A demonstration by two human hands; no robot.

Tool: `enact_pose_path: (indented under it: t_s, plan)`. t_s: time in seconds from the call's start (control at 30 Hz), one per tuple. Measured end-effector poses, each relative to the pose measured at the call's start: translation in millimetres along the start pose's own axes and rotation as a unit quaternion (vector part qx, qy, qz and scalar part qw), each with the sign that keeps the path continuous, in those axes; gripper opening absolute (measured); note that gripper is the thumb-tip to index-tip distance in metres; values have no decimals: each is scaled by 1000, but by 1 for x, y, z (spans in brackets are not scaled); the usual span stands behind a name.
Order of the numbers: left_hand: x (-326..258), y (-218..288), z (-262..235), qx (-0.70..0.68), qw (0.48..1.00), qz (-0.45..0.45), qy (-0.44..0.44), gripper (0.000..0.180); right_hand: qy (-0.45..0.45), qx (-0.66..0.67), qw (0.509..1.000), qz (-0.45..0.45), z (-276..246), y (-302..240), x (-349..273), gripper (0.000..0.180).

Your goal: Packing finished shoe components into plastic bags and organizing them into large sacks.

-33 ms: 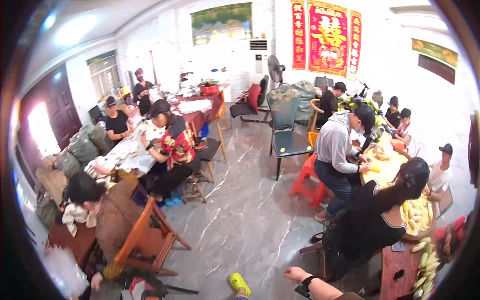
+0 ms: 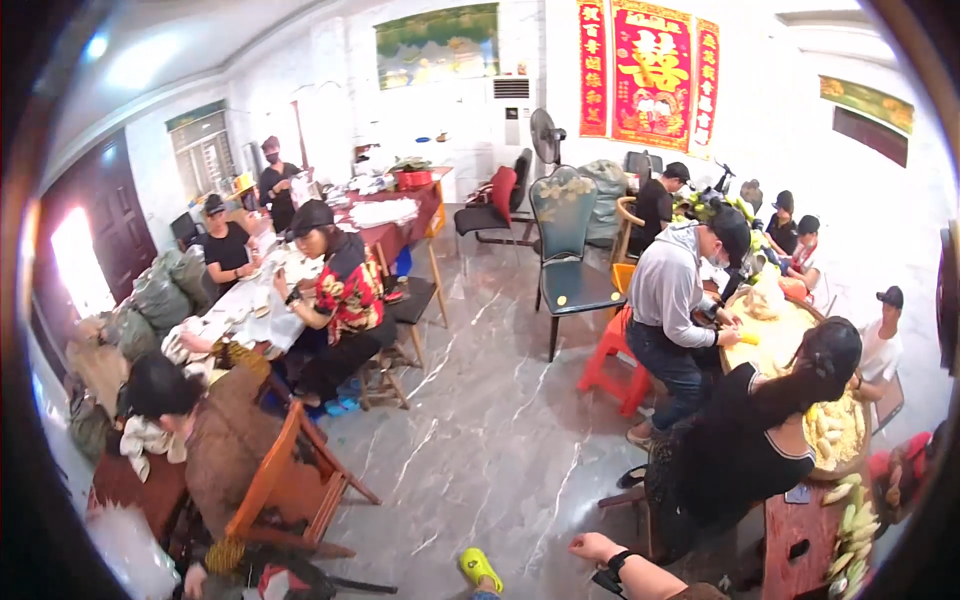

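Note:
My right hand (image 2: 596,547) comes in at the lower edge, its forearm reaching leftward with a black band (image 2: 619,562) at the wrist. The fingers curl down out of sight, and whether they hold anything cannot be made out. A dark object (image 2: 606,582) shows just below that wrist. Near the hand, at its left, a foot wears a yellow-green clog (image 2: 480,568) on the grey marbled floor. My left hand is out of view. The hand at the lower left with a patterned cuff belongs to a person in brown (image 2: 235,440).
At right, people work around a round basket (image 2: 862,455) of corn kernels and cobs. Pale cobs (image 2: 855,535) lie on a reddish wooden bench (image 2: 785,575). A red stool (image 2: 615,365) and a green chair (image 2: 578,290) stand mid-room. People sit along a table at left; a wooden chair (image 2: 265,475) is nearer.
The person in brown at left has stretched an arm forward toward the table. A seated person farther back has shifted their hands. My right hand stays nearly still; the view moves slightly.

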State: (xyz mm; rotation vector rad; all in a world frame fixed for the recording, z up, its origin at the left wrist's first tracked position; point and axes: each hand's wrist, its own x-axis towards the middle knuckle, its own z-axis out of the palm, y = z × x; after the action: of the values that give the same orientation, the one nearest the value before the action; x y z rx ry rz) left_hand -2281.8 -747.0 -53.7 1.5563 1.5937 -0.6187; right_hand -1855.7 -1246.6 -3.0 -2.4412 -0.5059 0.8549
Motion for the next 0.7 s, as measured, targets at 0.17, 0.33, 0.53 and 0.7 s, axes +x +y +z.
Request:
enact_pose_path:
  t_s: [0.17, 0.33, 0.53, 0.7]
  plan:
    - [81, 171, -49, 83, 995, 35, -49, 41, 30, -27, 987, 157, -69, 22, 73, 39]
    - [129, 376, -21, -29, 910, 403, 91, 33, 129, 97, 974, 160, -141, -2, 146, 38]
    - [132, 696, -18, 132, 904, 407, 8, 36, 110, 106, 956, 251, -198, 52, 261, 38]
    - [132, 813, 7, 177, 903, 392, 0, 32, 71, 144, 940, 300, -298, 48, 403, 39]
